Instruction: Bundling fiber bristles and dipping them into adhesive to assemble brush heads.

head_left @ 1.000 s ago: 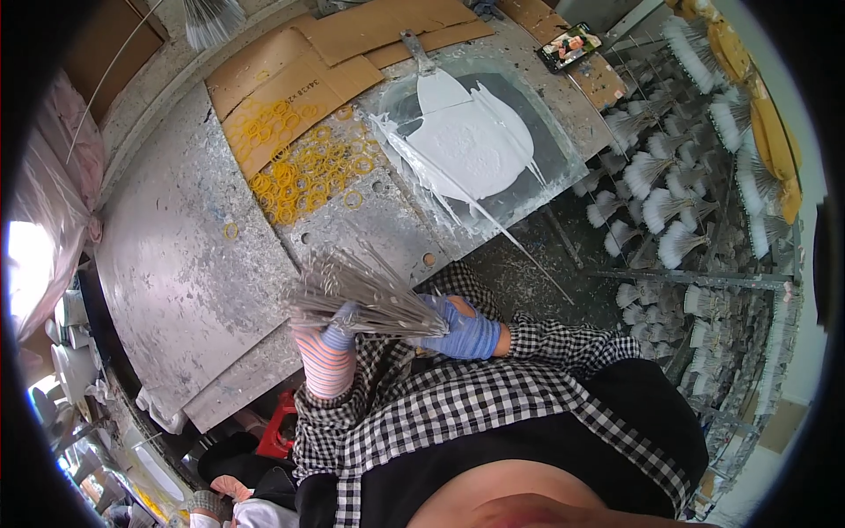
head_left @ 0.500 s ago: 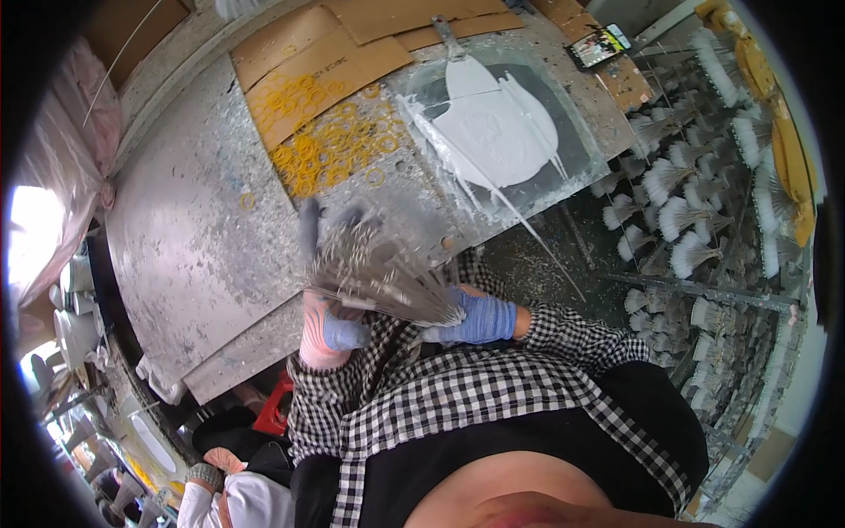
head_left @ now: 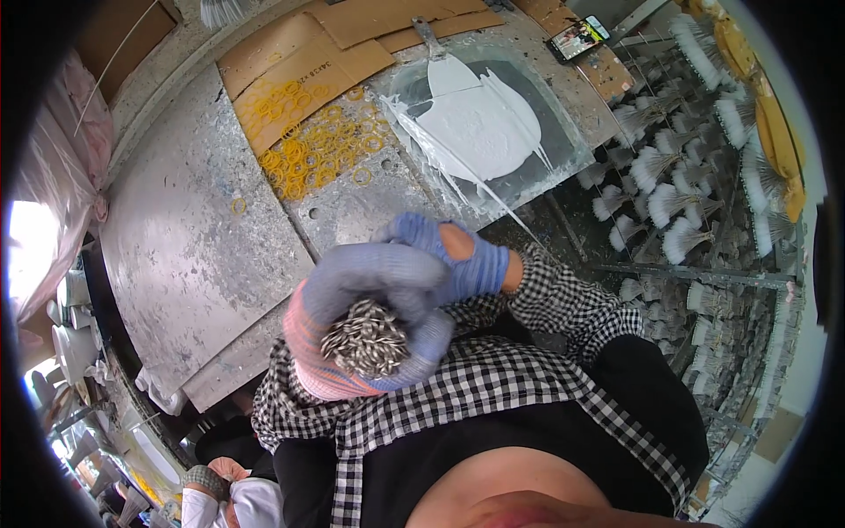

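Note:
Both my hands wear blue knit gloves and are closed together around a tight bundle of thin grey-white sticks (head_left: 365,339), seen end-on and pointing up at the camera. My left hand (head_left: 352,282), with a pink striped cuff, wraps the bundle from the left and below. Pressed against the bundle's top right is my right hand (head_left: 466,260), in a glove with a hole. Checked sleeves cover both forearms.
The spattered metal bench (head_left: 194,255) carries a plate of white paste (head_left: 480,123), a heap of yellow rubber bands (head_left: 317,145) on cardboard (head_left: 290,53), and a phone (head_left: 581,37). Racks of white-tipped bundles (head_left: 669,202) stand at right. Another person (head_left: 224,497) is at lower left.
The bundle lay flat and fanned out in my hands. Now it is gathered tight and turned end-up toward the camera, with both hands raised and closed around it.

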{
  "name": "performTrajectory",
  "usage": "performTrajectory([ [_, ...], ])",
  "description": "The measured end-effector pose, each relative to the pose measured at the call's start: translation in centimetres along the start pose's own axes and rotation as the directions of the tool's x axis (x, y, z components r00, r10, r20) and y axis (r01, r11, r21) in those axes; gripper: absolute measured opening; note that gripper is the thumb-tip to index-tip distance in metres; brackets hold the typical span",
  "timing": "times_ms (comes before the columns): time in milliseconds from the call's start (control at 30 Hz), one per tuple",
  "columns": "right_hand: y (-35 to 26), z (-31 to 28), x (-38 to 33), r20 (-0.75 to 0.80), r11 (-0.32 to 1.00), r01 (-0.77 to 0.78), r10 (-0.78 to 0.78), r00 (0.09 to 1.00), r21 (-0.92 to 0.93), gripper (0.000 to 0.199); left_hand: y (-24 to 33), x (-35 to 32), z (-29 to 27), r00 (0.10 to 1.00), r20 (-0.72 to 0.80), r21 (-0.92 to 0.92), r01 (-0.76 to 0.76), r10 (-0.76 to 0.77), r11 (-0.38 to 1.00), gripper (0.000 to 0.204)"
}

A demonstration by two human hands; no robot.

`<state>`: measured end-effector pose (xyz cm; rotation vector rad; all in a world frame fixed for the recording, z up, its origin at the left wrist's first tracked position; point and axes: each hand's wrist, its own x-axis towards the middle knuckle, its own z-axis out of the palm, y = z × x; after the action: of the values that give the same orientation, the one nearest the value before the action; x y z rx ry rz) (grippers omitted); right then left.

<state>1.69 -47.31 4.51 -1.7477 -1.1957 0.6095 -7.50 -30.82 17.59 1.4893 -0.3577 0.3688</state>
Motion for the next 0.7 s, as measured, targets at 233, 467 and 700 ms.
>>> performTrajectory([
  [233,-2.0,-6.4,2.0,-0.170,0.864,-0.226,0.166,0.972,-0.450,0.031,-7.0,1.3,-1.7,0.913,-0.304,0.200,0.339,-0.271,0.919,0.030],
  [467,-9.3,-10.6,9.4,-0.272,0.849,0.249,-0.405,0.873,-0.465,0.028,-8.8,1.9,-1.5,0.925,-0.274,0.176,0.318,-0.264,0.932,0.014],
  [700,-14.8,-8.9,13.4,0.056,0.906,0.366,-0.363,0.930,-0.211,0.048,-13.8,-0.7,-2.3,0.983,0.089,0.865,-0.155,0.159,0.477,0.034],
])
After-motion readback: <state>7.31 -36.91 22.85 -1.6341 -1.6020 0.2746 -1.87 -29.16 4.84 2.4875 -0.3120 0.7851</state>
